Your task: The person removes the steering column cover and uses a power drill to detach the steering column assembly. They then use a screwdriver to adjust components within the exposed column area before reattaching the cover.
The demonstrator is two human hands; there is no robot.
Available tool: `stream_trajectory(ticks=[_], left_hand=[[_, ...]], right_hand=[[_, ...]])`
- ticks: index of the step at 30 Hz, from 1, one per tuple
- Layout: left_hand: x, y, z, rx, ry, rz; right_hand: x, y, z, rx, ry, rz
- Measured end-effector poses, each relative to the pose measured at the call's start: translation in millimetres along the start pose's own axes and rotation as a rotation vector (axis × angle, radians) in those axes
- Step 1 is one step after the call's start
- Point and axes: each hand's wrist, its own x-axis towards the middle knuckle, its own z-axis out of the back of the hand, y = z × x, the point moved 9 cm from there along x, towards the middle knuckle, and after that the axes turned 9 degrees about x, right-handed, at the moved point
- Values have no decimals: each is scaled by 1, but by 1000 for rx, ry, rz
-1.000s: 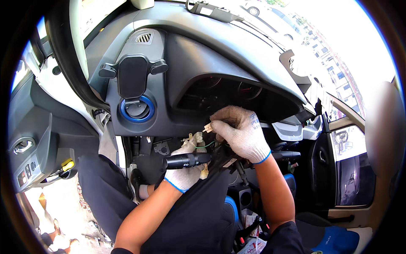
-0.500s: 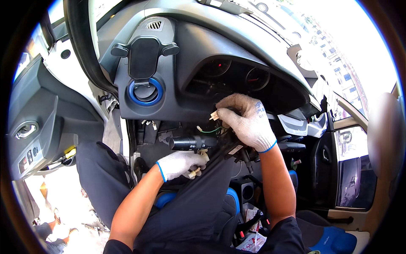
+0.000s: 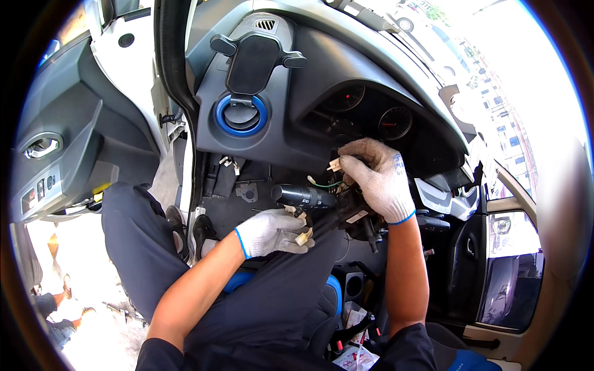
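Up under the dashboard [image 3: 396, 86], the right hand [image 3: 378, 179] pinches a white plug [image 3: 335, 164] while the left hand [image 3: 272, 232] grips another connector [image 3: 304, 237] below the black stalk [image 3: 303, 196].

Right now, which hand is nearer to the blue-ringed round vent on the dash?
Left. The left hand sits below the blue-ringed vent, under the black stalk lever; the right hand is farther off, at the column wiring.

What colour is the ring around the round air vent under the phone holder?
Blue: the ring circles the grey round vent below the phone holder, shown clearly in the head view.
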Motion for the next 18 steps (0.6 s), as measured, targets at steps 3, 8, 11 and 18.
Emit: stream_trajectory(ticks=[3, 8, 11, 18], left_hand=[[16, 21, 14, -340, -206, -26], [-17, 2, 18, -136, -635, -245], [-22, -2, 31, 81, -659, -290], [-10, 6, 23, 321, -443, -201]], right_hand=[[0, 1, 1, -8, -22, 3], [-1, -4, 4, 12, -44, -8], [0, 0, 3, 8, -36, 1], [4, -4, 8, -55, -60, 73]])
